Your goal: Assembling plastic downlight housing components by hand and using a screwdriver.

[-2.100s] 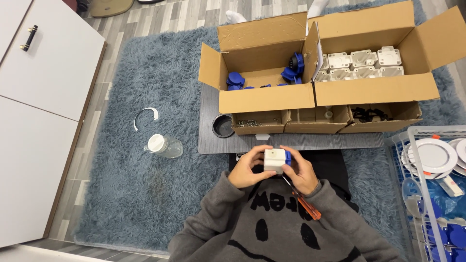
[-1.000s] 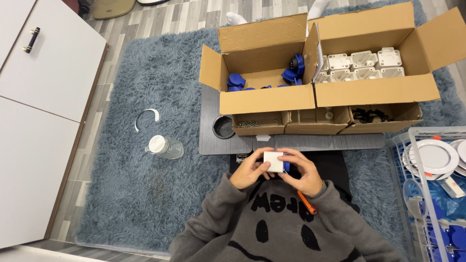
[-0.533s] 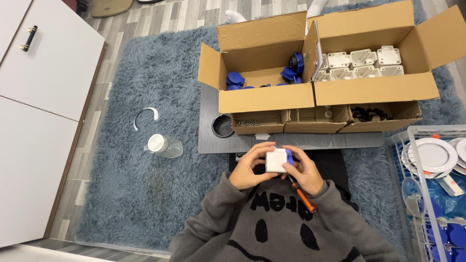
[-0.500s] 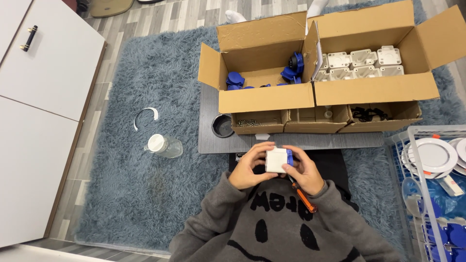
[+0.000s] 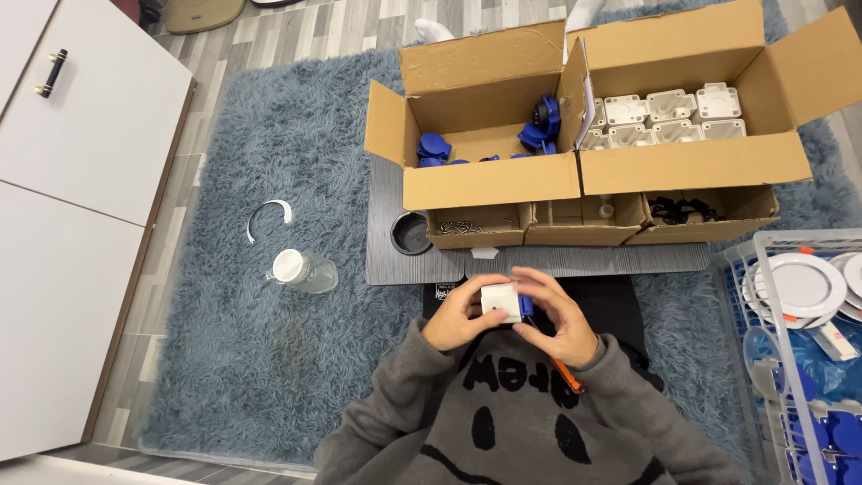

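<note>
A blue shag rug (image 5: 224,341) covers a grey plank floor (image 5: 296,31); white cabinet doors (image 5: 72,180) line its left edge. Two open cartons (image 5: 489,184) sit at the rug's far edge on a grey mat (image 5: 395,265). A wire basket (image 5: 790,359) stands at the right edge. A clear jar (image 5: 303,271) lies mid-rug. My left hand (image 5: 460,316) and right hand (image 5: 555,321) are closed together around a white box (image 5: 500,301) over my lap; the right also grips an orange screwdriver (image 5: 566,377).

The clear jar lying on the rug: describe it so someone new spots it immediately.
Start at the shaggy blue-grey rug, left of the cardboard boxes. The clear jar lies on its side there, white lid on. Only a thin white curved strip lies near it.
</note>
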